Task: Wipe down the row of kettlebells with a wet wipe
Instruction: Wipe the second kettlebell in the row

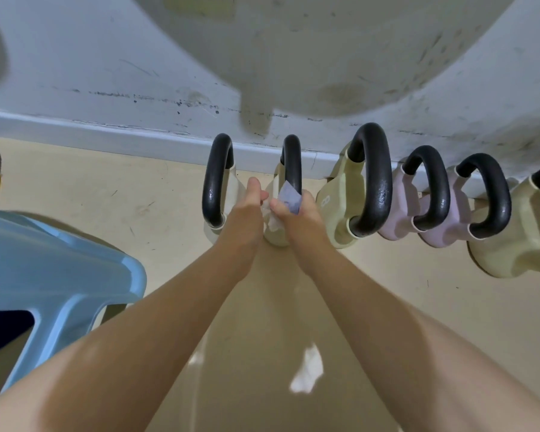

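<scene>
1. A row of kettlebells stands on the beige floor [387,307] against the scuffed white wall [138,73], each with a black handle.
2. From the person's left to right: a cream kettlebell [218,179], a second cream kettlebell [276,238] under the hands, a larger cream kettlebell [340,213] with a figure 8 on its side, two pink kettlebells [396,219] [440,232], and another cream one [518,251] near the right edge of the view.
3. The wet wipe [289,196] lies bunched over the second cream kettlebell, just where its black handle [292,163] comes down toward the body.
4. The right hand [296,210] grips the wipe: the fingers are curled around it, with the thumb lying across its near side, and a pale bluish fold sticks up above the knuckles against the handle.
5. A white part of the wipe hangs lower, between the two hands, on the kettlebell's cream body.
6. The left hand [250,204] is just beside the right, fingers folded together and thumb pointing up; its fingertips touch the wipe's white part, but whether they pinch it I cannot tell.
7. A light blue plastic stool [60,269] stands at the left, well apart from the row.
</scene>
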